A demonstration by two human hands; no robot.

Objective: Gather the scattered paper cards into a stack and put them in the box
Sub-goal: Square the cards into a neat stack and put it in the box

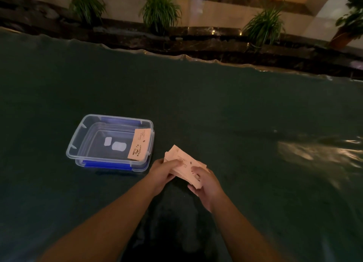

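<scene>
We count one clear plastic box (84, 136) with two blue clip handles, one on its far side and one on its near side. One paper card (139, 145) leans inside the box against its right wall. Two pale labels (115, 144) show on the box floor. One stack of cards (184, 166) is held between two hands, the left hand (163, 173) and the right hand (206, 185); we cannot count the cards in it. Four potted plants (160, 10) stand along the back ledge. One dark cloth-covered table (235, 114).
</scene>
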